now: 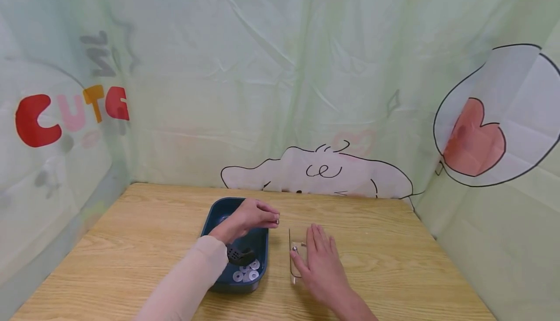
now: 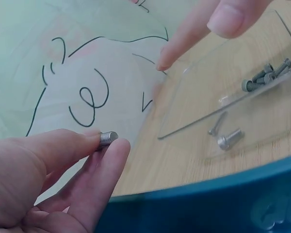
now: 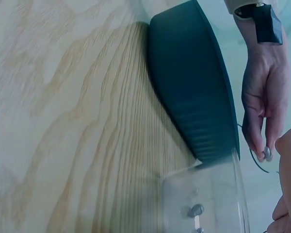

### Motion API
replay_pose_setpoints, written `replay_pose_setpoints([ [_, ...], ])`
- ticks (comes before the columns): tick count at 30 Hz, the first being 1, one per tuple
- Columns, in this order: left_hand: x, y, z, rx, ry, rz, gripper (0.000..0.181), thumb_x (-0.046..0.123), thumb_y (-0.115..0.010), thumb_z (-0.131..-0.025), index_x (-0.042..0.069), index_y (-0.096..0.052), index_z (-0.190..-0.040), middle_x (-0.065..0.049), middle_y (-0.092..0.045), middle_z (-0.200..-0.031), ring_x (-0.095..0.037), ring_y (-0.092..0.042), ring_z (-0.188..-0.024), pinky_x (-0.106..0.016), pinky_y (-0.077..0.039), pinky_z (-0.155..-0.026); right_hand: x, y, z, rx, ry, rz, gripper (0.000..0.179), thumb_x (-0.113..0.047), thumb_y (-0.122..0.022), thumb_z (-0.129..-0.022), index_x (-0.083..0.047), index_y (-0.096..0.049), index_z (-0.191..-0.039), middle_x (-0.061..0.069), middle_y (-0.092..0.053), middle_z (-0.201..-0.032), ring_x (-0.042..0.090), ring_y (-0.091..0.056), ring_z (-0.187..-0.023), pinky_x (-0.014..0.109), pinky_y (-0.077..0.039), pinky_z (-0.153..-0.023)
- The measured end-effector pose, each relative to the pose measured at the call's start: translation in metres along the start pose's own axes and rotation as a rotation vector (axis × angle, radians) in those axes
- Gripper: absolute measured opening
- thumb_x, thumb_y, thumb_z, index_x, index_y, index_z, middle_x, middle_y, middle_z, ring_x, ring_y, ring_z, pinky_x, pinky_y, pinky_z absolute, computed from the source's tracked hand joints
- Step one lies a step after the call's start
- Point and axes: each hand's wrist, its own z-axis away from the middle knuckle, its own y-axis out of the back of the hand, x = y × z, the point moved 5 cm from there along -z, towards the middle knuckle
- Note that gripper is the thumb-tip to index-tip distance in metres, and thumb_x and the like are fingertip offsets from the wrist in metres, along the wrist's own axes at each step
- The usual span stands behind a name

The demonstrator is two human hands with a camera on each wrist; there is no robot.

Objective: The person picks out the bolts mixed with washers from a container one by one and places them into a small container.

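Note:
My left hand (image 1: 250, 216) pinches a short silver screw (image 2: 108, 138) between thumb and fingertips, above the right rim of a dark blue tray (image 1: 262, 243). The screw's threaded end points outward in the left wrist view. My right hand (image 1: 324, 265) lies over a clear plastic box (image 2: 184, 127) with its fingers extended, covering part of it. Several dark screws (image 2: 266, 75) lie grouped at the box. A silver screw (image 2: 230, 140) shows nearer the tray, with a thinner one (image 2: 217, 124) beside it.
Inside the tray are several pale washers (image 1: 247, 275) and a black perforated piece (image 1: 238, 257), partly hidden by the left arm. The wooden table (image 1: 385, 243) is bounded by a printed curtain (image 1: 210, 92) at the back and sides.

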Motion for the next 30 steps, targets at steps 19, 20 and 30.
replay_pose_setpoints([
  [19,0.007,-0.047,-0.006,-0.056,-0.025,-0.080,0.015,0.008,-0.071,-0.089,0.003,-0.076,-0.103,-0.010,-0.075,-0.092,-0.019,-0.075,-0.081,-0.039,-0.060,-0.087,0.028,0.000,0.012,0.051,-0.016,0.037,0.078,-0.047,-0.048,-0.101,0.012,-0.030,-0.148,0.030,-0.024,-0.159,0.043,-0.018,-0.151,0.066,-0.015,-0.121],
  [20,0.007,-0.049,-0.006,-0.060,-0.026,-0.081,0.015,0.009,-0.072,-0.089,0.004,-0.076,-0.102,-0.010,-0.075,-0.092,-0.019,-0.075,-0.081,-0.040,-0.060,-0.088,0.029,-0.001,0.012,0.047,-0.020,0.034,0.078,-0.047,-0.048,-0.101,0.012,-0.029,-0.149,0.029,-0.024,-0.159,0.043,-0.018,-0.151,0.066,-0.015,-0.120],
  [30,0.008,-0.072,-0.005,-0.106,-0.037,-0.057,0.013,0.006,-0.071,-0.089,0.001,-0.076,-0.100,-0.012,-0.075,-0.092,-0.026,-0.076,-0.086,-0.043,-0.060,-0.088,0.035,-0.006,0.015,0.058,-0.040,0.027,0.077,-0.044,-0.051,-0.101,0.013,-0.030,-0.148,0.030,-0.024,-0.159,0.044,-0.019,-0.150,0.067,-0.016,-0.119],
])
